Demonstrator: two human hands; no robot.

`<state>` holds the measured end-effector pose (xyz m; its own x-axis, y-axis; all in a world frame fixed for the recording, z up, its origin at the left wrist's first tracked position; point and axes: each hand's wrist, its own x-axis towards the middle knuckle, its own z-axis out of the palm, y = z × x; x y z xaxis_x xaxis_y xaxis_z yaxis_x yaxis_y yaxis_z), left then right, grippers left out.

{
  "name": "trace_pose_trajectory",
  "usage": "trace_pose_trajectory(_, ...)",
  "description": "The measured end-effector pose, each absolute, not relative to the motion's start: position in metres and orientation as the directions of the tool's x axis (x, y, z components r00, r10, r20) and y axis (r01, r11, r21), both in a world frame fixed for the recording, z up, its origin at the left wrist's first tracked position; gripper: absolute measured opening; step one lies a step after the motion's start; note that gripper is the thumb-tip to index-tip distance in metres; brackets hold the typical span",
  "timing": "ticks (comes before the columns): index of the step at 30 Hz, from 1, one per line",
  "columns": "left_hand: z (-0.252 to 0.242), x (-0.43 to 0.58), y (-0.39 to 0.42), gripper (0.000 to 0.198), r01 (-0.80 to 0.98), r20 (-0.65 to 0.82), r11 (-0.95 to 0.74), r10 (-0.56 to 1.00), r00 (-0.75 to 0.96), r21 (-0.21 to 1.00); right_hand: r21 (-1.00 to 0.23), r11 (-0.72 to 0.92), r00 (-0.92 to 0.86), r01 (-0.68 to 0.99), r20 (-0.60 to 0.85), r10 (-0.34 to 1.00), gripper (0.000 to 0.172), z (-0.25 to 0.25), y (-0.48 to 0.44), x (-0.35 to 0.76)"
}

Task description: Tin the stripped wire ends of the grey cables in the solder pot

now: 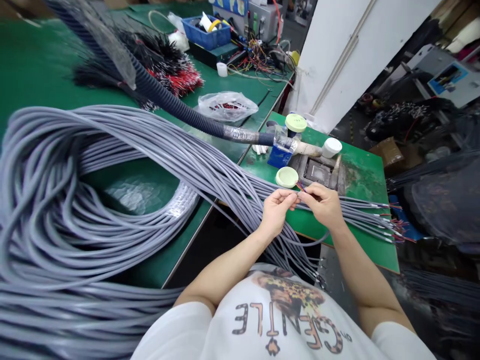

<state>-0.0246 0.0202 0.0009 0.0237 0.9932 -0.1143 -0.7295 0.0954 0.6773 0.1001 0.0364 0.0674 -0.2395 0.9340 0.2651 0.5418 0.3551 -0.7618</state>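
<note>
Above the edge of a small green board [360, 172], both my hands meet at the wire end of a grey cable. My left hand [276, 211] pinches it between thumb and fingertips. Closed around the same spot, my right hand [324, 204] touches the left fingertips. Thin red and dark wires [300, 185] poke out above the fingers; the rest of that end is hidden by them. A thick bundle of grey cables [225, 167] runs behind and under my hands. Its stripped ends [397, 227] fan out at the right, showing coloured wires.
A grimy metal pot [318, 171] sits just beyond my hands, beside a pale green dish [287, 177] and a white-lidded jar [332, 147]. A ribbed hose [176, 111] crosses overhead to a blue box [279, 155]. Coiled cables [41, 200] cover the left table.
</note>
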Motion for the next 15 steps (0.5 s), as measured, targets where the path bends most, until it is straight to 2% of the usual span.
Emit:
trace_pose_trajectory(6,0.004,-0.027,0.027,0.022,-0.802,-0.165,0.14,0.985,0.053,0.58,-0.647,0.41,-0.259,0.643,0.32,0.911,0.02,0.067,0.039,0.094)
trace_pose_trajectory(9,0.0,-0.04,0.033,0.024,-0.751,-0.172,0.088,0.984,-0.035,0.655,-0.578,0.41,-0.271,0.706,0.314,0.91,0.024,0.067,0.059,0.102)
trace_pose_trajectory(11,-0.006,-0.051,0.035,0.023,-0.628,-0.099,-0.042,0.977,-0.188,0.777,-0.531,0.388,-0.266,0.753,0.293,0.918,0.028,0.064,0.08,0.11)
trace_pose_trajectory(13,-0.013,-0.06,0.032,0.018,-0.407,0.044,-0.169,0.953,-0.299,0.898,-0.475,0.356,-0.276,0.804,0.231,0.933,0.029,0.058,0.103,0.115)
trace_pose_trajectory(15,-0.021,-0.063,0.028,0.013,-0.158,0.207,-0.266,0.927,-0.314,0.951,-0.406,0.328,-0.292,0.853,0.15,0.944,0.029,0.05,0.122,0.116)
